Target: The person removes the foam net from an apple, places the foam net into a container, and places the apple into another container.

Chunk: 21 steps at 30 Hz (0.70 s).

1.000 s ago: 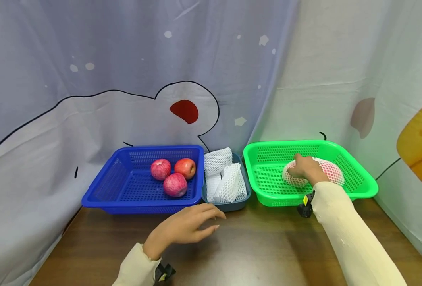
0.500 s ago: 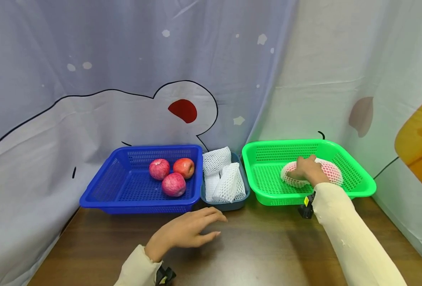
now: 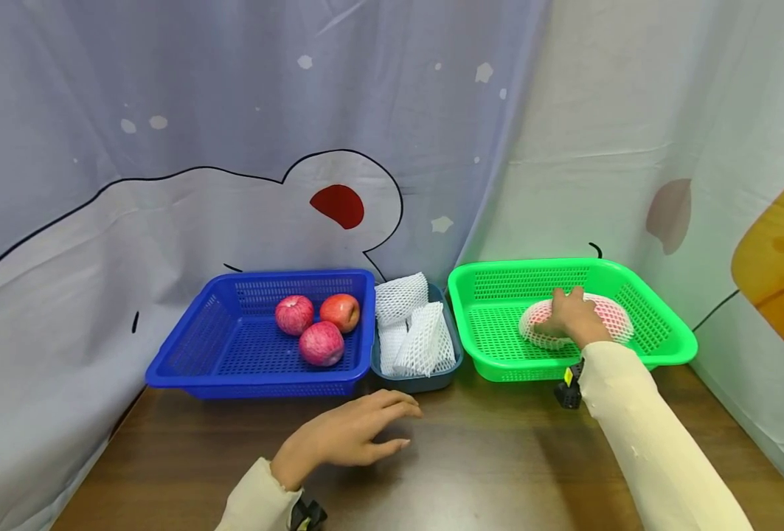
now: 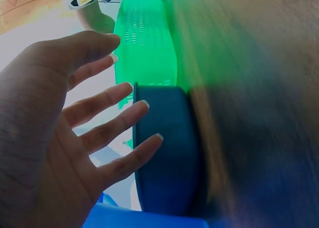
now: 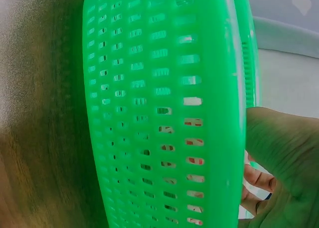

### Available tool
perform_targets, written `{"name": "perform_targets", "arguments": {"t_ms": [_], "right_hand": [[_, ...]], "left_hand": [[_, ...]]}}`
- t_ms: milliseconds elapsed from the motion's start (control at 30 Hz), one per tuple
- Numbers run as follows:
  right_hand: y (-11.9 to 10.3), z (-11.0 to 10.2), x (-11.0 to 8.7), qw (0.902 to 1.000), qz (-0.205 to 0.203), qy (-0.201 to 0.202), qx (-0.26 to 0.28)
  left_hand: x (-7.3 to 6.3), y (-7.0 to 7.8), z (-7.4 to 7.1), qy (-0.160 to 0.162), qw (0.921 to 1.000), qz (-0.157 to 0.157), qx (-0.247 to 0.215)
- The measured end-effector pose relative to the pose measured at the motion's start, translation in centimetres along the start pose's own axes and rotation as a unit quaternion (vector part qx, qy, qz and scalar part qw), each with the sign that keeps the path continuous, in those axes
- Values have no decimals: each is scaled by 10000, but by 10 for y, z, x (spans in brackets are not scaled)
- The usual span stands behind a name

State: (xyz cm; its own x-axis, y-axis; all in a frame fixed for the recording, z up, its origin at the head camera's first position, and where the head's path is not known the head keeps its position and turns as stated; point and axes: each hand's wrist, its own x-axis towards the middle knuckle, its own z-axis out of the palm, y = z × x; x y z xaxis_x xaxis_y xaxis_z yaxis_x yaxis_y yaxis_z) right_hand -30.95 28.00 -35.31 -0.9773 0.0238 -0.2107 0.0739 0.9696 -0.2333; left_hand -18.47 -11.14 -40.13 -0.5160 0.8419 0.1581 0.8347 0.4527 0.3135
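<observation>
In the head view my right hand (image 3: 576, 317) reaches into the green basket (image 3: 664, 361) and holds a round reddish fruit, apparently an apple, in a white foam net (image 3: 531, 326). A second net-wrapped fruit (image 3: 613, 317) lies against it on the right. From the right wrist, the basket's side wall (image 5: 149, 108) hides most of the grip; curled fingers (image 5: 259, 178) show past the rim. My left hand (image 3: 352, 431) hovers over the table with nothing in it, fingers spread and slightly bent. Its palm and fingers (image 4: 124, 118) fill the left wrist view.
Three red apples (image 3: 321, 344) lie in the blue basket (image 3: 186, 380) on the left. Between the baskets a small dark blue bin (image 3: 425, 383) holds several white foam nets (image 3: 418, 339). A printed curtain (image 3: 232, 96) hangs behind the brown table (image 3: 471, 457).
The baskets have drifted slightly left in the head view. My right hand stays on the netted apple with barely any shift. My left hand sits marginally lower, still free of any object.
</observation>
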Motion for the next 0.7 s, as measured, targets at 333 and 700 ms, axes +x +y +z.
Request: {"name": "perform_targets", "arguments": {"t_ms": [333,700], "right_hand": [[5,1,-4,9996,243,-175,-11],[4,7,-7,9991,391,70,121]], "left_hand": [[3,2,6,-10,9999,136,1],[5,7,5,235,9987,403,180]]}}
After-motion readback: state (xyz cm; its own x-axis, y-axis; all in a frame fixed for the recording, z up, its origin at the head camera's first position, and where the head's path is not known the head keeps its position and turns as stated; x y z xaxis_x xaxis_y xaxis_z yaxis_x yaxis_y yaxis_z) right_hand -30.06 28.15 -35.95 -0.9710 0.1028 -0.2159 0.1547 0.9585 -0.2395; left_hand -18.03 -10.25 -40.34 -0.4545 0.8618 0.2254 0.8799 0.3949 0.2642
